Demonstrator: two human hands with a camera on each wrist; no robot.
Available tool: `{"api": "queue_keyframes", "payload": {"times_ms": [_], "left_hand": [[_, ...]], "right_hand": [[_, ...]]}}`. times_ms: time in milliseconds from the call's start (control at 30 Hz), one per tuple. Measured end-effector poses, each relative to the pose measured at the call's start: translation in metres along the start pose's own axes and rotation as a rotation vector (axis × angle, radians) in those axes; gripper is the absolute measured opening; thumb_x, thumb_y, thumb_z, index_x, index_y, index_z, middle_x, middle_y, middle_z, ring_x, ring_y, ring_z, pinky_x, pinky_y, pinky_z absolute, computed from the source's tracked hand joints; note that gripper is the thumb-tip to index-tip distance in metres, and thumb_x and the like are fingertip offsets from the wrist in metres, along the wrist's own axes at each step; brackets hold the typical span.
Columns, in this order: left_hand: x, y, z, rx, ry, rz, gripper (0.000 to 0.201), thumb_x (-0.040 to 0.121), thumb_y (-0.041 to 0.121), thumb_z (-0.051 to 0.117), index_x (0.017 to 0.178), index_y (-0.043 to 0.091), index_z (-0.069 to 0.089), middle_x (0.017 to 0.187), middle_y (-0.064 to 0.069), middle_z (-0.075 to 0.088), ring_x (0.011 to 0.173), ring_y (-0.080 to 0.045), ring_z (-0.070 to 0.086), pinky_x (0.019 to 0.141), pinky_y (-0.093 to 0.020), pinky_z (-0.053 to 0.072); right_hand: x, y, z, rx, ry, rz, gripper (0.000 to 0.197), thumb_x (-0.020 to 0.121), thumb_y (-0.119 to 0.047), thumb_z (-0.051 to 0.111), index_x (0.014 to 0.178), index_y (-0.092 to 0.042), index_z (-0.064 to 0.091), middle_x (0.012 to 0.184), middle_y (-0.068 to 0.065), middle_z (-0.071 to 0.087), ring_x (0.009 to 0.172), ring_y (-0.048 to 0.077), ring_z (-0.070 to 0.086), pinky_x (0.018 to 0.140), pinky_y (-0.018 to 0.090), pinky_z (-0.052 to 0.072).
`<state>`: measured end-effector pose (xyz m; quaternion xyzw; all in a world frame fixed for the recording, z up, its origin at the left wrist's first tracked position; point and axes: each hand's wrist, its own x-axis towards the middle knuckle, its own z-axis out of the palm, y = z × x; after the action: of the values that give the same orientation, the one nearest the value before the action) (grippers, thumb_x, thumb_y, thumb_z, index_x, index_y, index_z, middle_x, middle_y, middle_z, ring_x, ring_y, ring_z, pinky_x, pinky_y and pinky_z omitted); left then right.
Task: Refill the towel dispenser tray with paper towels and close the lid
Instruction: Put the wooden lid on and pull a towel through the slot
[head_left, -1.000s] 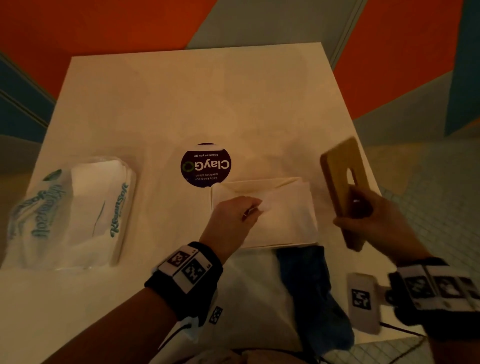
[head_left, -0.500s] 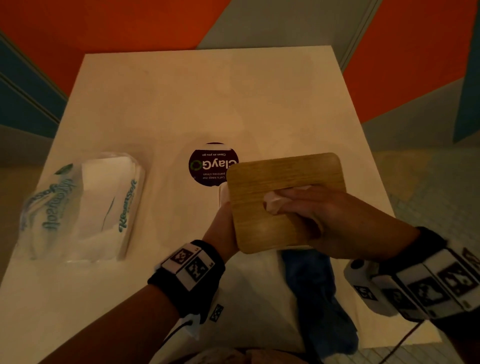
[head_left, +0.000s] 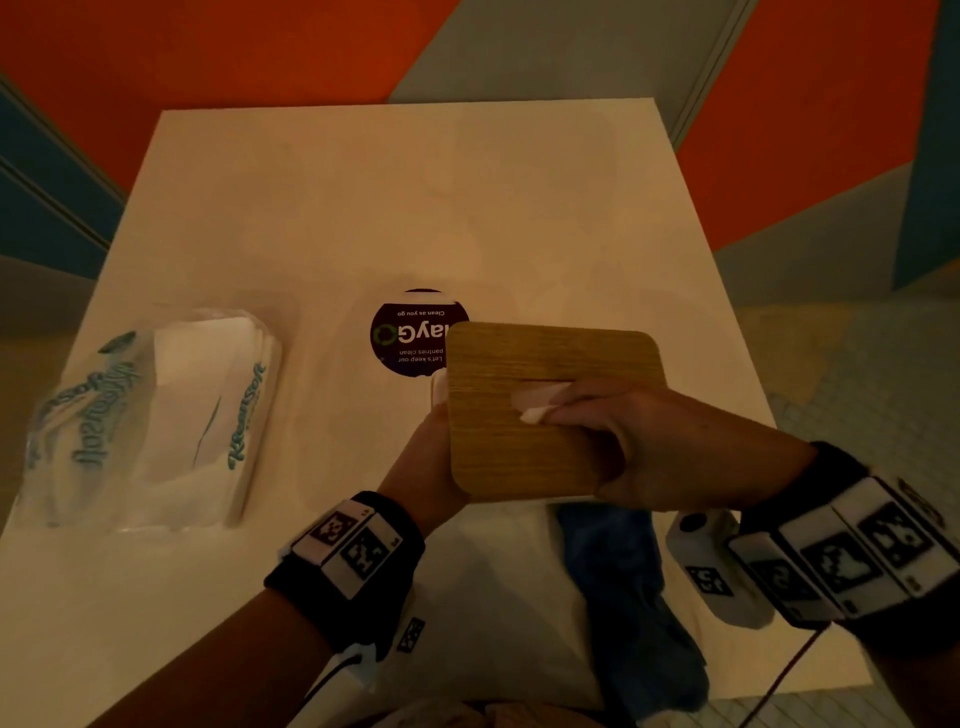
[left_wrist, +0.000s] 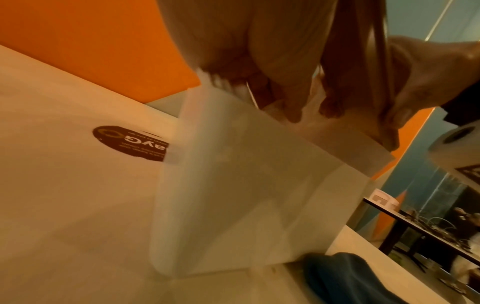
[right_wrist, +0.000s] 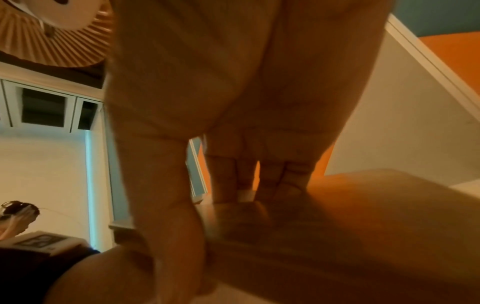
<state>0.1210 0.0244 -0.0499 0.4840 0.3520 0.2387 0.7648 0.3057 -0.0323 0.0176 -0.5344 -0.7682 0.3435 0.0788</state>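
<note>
A wooden lid (head_left: 540, 452) with a slot lies flat over the white tray (left_wrist: 246, 195), of which only a corner (head_left: 439, 387) shows in the head view. My right hand (head_left: 597, 431) grips the lid's near right side, fingers on top by the slot. A paper towel tip (head_left: 535, 402) pokes up through the slot at those fingertips. Reaching under the lid's left edge, my left hand (head_left: 421, 462) has its fingers (left_wrist: 293, 109) curled down on the towel at the tray's top. In the right wrist view the lid (right_wrist: 363, 216) sits under my right hand (right_wrist: 233, 185).
An opened plastic package of paper towels (head_left: 156, 415) lies on the left of the white table (head_left: 415, 208). A round dark sticker (head_left: 410, 332) is just behind the tray. A blue cloth (head_left: 618, 587) and a white cloth (head_left: 493, 597) lie at the near edge.
My right hand swung the lid from upright at the right down flat over the tray. The towel my left hand pinched now comes up through the slot.
</note>
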Motion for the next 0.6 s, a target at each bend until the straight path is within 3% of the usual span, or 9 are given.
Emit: {"api": "queue_keyframes", "payload": {"times_ms": [67, 100, 133, 167, 233, 300, 433, 600], "left_hand": [[-0.006, 0.006, -0.008, 0.190, 0.063, 0.104, 0.029, 0.077, 0.017, 0.064, 0.101, 0.028, 0.053, 0.101, 0.007, 0.058, 0.084, 0.011, 0.059, 0.075, -0.014, 0.048], [-0.008, 0.007, -0.013, 0.357, 0.161, 0.177, 0.034, 0.079, 0.011, 0.063, 0.105, 0.028, 0.052, 0.109, 0.008, 0.055, 0.094, 0.016, 0.052, 0.080, -0.010, 0.045], [-0.009, 0.004, -0.020, 0.493, 0.237, 0.256, 0.042, 0.079, 0.006, 0.063, 0.115, 0.022, 0.050, 0.117, 0.006, 0.051, 0.104, 0.013, 0.044, 0.088, -0.010, 0.041], [-0.009, -0.001, -0.028, 0.603, 0.280, 0.281, 0.044, 0.080, 0.005, 0.061, 0.122, 0.015, 0.048, 0.120, 0.002, 0.050, 0.110, 0.003, 0.041, 0.093, -0.011, 0.038], [-0.013, -0.006, -0.034, 0.710, 0.416, 0.288, 0.036, 0.088, 0.007, 0.051, 0.123, 0.011, 0.049, 0.117, 0.003, 0.048, 0.108, -0.006, 0.044, 0.084, -0.002, 0.035], [-0.013, -0.007, -0.032, 0.655, 0.443, 0.257, 0.029, 0.091, 0.010, 0.044, 0.118, 0.017, 0.052, 0.109, 0.009, 0.052, 0.096, -0.004, 0.052, 0.074, 0.000, 0.039], [-0.005, -0.001, -0.027, 0.580, 0.447, 0.217, 0.029, 0.088, 0.011, 0.053, 0.116, 0.017, 0.055, 0.102, 0.009, 0.055, 0.082, 0.005, 0.051, 0.059, 0.004, 0.041], [0.001, 0.007, -0.030, 0.611, 0.447, 0.180, 0.033, 0.084, 0.012, 0.058, 0.117, 0.016, 0.054, 0.108, 0.003, 0.057, 0.088, -0.012, 0.056, 0.063, -0.009, 0.043]], "right_hand": [[0.001, -0.002, 0.007, 0.004, 0.002, 0.038, 0.067, 0.074, -0.017, 0.072, 0.132, -0.027, 0.039, 0.135, -0.019, 0.036, 0.116, -0.014, 0.022, 0.088, -0.012, 0.012], [0.002, -0.003, 0.011, -0.014, -0.003, 0.056, 0.066, 0.076, -0.019, 0.070, 0.134, -0.025, 0.037, 0.140, -0.012, 0.036, 0.121, -0.008, 0.025, 0.091, -0.009, 0.012], [0.003, -0.003, 0.016, -0.035, -0.015, 0.074, 0.065, 0.078, -0.022, 0.068, 0.135, -0.023, 0.036, 0.144, -0.008, 0.035, 0.127, -0.001, 0.028, 0.094, -0.005, 0.012], [0.005, -0.002, 0.021, -0.046, -0.030, 0.089, 0.065, 0.079, -0.022, 0.068, 0.135, -0.021, 0.036, 0.145, -0.006, 0.035, 0.130, 0.006, 0.030, 0.098, 0.001, 0.014], [0.009, -0.001, 0.031, -0.075, -0.061, 0.114, 0.063, 0.078, -0.017, 0.067, 0.135, -0.021, 0.038, 0.144, -0.003, 0.037, 0.129, 0.015, 0.035, 0.106, 0.017, 0.026], [0.012, -0.001, 0.039, -0.138, -0.088, 0.148, 0.064, 0.078, -0.014, 0.064, 0.136, -0.024, 0.037, 0.143, -0.003, 0.038, 0.126, 0.019, 0.037, 0.104, 0.031, 0.033], [0.018, -0.001, 0.043, -0.193, -0.101, 0.177, 0.068, 0.077, -0.014, 0.063, 0.137, -0.025, 0.033, 0.144, -0.004, 0.036, 0.125, 0.020, 0.036, 0.103, 0.031, 0.030], [0.024, -0.005, 0.040, -0.196, -0.088, 0.167, 0.066, 0.080, -0.019, 0.062, 0.138, -0.024, 0.031, 0.145, -0.004, 0.033, 0.127, 0.019, 0.034, 0.106, 0.030, 0.024]]}}
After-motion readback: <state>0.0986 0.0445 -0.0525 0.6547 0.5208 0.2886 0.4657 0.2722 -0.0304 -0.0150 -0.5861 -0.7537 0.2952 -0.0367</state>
